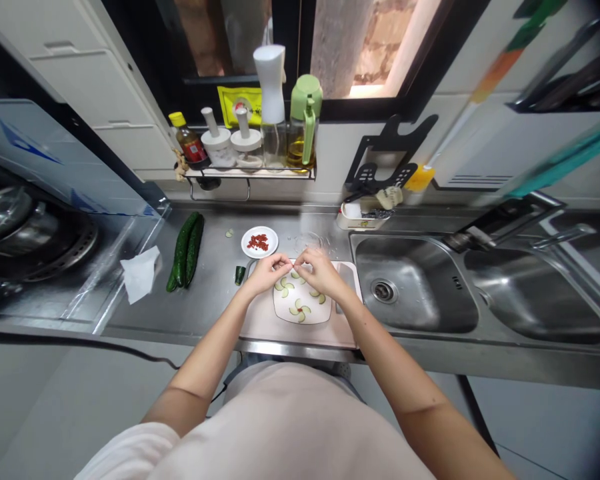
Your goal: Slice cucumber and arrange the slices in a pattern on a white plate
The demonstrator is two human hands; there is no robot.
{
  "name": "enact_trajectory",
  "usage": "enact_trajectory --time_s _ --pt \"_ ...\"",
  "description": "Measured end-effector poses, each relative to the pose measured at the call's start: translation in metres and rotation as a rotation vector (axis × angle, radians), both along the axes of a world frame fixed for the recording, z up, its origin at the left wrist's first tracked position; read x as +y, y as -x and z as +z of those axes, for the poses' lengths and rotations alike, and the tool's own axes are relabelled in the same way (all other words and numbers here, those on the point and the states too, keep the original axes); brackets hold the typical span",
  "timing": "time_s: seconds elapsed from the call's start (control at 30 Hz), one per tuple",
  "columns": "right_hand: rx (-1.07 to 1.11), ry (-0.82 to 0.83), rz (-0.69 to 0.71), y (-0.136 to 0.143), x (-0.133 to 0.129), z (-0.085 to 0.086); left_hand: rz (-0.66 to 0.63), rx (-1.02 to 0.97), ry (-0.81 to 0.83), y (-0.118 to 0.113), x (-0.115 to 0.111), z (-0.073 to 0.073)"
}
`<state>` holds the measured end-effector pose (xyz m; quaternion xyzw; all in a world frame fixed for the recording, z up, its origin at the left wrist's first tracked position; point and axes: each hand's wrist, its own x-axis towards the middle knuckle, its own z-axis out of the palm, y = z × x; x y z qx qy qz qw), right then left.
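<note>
My left hand (271,272) and my right hand (320,272) meet fingertip to fingertip over the far edge of a white plate (303,319). Both are closed in a pinch; a tiny reddish speck shows between them, too small to make out. On the plate, thin cucumber slices (300,310) lie in pinwheel shapes, one with a red centre. The plate rests on a pale pink cutting board (260,328). Just beyond my left hand, a small white dish (250,251) holds red bits resembling goji berries (258,242). A cut cucumber end (240,275) lies beside the board.
Whole cucumbers (187,250) and a white paper towel (141,273) lie on the left of the steel counter. A double sink (415,283) is at right, a stove (40,233) far left. A wall rack (250,175) carries bottles and seasoning jars. A clear round dish (307,241) sits behind my hands.
</note>
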<state>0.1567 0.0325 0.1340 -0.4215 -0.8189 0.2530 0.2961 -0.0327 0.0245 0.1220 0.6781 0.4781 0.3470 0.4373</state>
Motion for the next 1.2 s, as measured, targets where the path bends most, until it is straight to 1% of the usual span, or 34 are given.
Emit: enact_trajectory --time_s 0.1,0.2,0.27,0.33,0.43,0.53,0.77,1.2 --pt "-0.003 0.046 -0.013 0.004 -0.002 -0.011 0.02 0.043 0.003 0.003 -0.002 -0.006" --pt "-0.027 0.148 -0.086 0.007 -0.007 -0.03 0.096 0.099 0.009 0.007 -0.004 -0.017" --pt "-0.066 0.217 -0.136 0.011 -0.011 -0.044 0.167 0.185 0.023 0.01 -0.006 -0.027" --pt "-0.117 0.271 -0.156 0.014 -0.015 -0.057 0.202 0.303 0.041 0.013 -0.008 -0.037" --pt "-0.184 0.331 -0.179 0.02 -0.019 -0.072 0.189 0.451 0.086 0.014 -0.012 -0.05" --pt "-0.237 0.355 -0.176 0.025 -0.02 -0.082 0.184 0.542 0.112 0.012 -0.015 -0.058" --pt "-0.326 0.366 -0.161 0.032 -0.019 -0.092 0.185 0.609 0.135 0.007 -0.018 -0.062" --pt "-0.375 0.371 -0.149 0.036 -0.017 -0.096 0.173 0.668 0.13 0.002 -0.02 -0.064"
